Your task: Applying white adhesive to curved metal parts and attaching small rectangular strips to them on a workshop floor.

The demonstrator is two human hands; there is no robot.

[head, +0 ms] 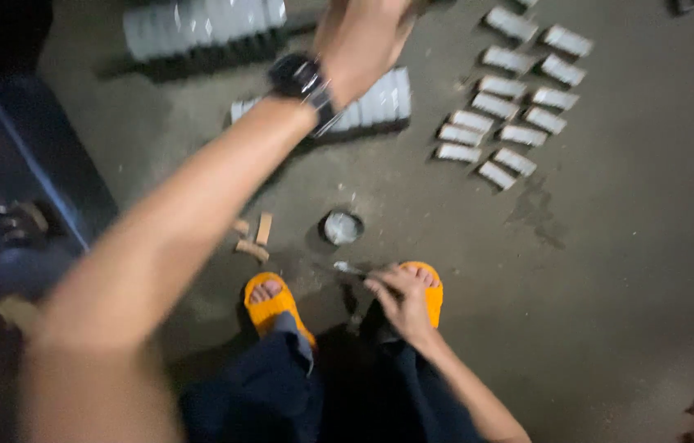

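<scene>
My left arm stretches forward across the view, a black wristwatch (302,78) on its wrist. My left hand (361,37) is at the top edge above a row of pale grey blocks (371,102); its fingers are cut off by the frame, so its hold is hidden. My right hand (400,297) is low, over my right orange sandal (430,289). Its fingers pinch a small thin tool (349,267) whose pale tip points left. Just above that tip, a small round container (340,227) sits on the floor.
I stand on a dark concrete floor (609,271) in orange sandals, the left one (271,302) beside small wooden pieces (255,238). Several small grey blocks (511,98) lie in two columns at upper right. A longer block row (199,29) is at upper left, a blue object (27,180) at left.
</scene>
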